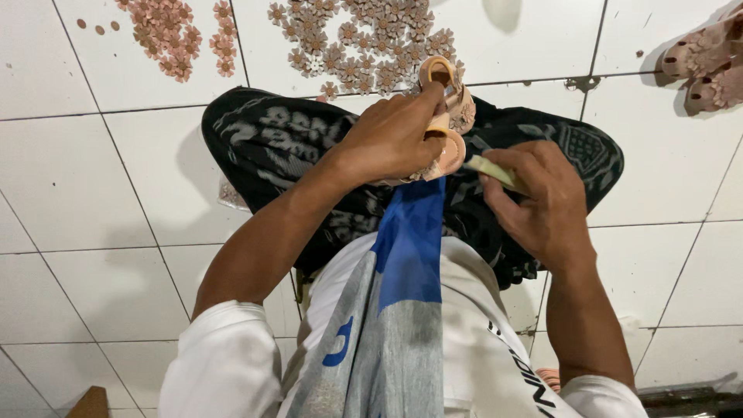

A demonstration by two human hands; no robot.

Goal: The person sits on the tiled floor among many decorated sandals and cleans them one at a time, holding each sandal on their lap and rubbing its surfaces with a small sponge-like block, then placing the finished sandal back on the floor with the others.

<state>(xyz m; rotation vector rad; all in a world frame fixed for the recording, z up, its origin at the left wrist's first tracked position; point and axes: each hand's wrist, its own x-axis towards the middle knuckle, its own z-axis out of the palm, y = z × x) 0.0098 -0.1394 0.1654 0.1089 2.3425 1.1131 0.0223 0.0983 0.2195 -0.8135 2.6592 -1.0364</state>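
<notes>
pink sandal point(447, 116) being held over the lap, clear of the tiled floor point(93, 201).
left hand point(391, 139) is closed around it; right hand point(542, 197) is pinching a pale thin tool point(495, 172) beside the sandal's edge. sandal is best kept steady, tool tip kept close.

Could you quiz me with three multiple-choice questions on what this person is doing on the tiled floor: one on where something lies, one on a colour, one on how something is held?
1. Where do the loose flower pieces lie?
A. on the floor tiles ahead of the knees
B. in a basket
C. on a table

2. What colour is the sandal?
A. green
B. pinkish tan
C. black

3. How is the sandal held?
A. lying untouched on the floor
B. gripped in the left hand over the lap
C. hanging from a hook

Answers: 1 A, they are spread on white tiles; 2 B, the strap shows it; 3 B, fingers wrap it, while the right hand holds a pale tool.
</notes>
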